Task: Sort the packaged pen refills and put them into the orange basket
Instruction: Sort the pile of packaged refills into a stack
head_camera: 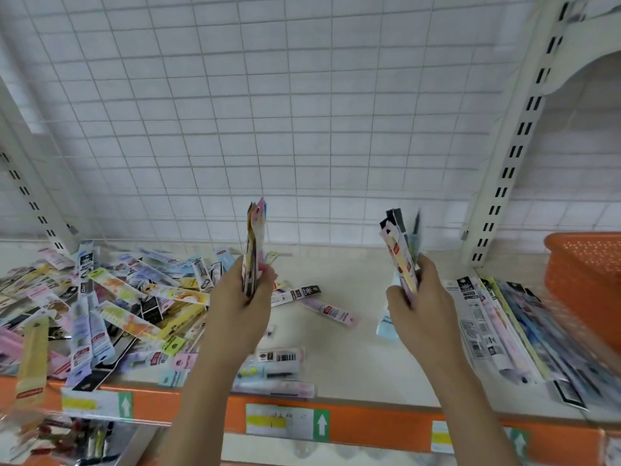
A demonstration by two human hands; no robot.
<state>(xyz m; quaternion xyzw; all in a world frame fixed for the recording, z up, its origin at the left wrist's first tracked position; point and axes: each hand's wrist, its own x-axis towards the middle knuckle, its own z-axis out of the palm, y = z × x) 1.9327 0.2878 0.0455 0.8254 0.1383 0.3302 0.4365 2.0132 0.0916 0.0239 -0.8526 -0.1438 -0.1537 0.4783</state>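
My left hand (242, 304) grips an upright bundle of packaged pen refills (255, 237) above the middle of the shelf. My right hand (420, 304) grips a second upright bundle of refill packs (401, 247), slightly blurred. A big loose pile of refill packs (100, 304) covers the shelf's left part. A flat row of sorted packs (504, 331) lies at the right, beside the orange basket (584, 277), which stands at the far right edge, partly out of view.
The cream shelf (353, 348) has an orange front rail with price labels (285, 422). A white wire grid (268, 129) backs it, with slotted uprights (514, 153) at both sides. A few stray packs (279, 364) lie between my arms.
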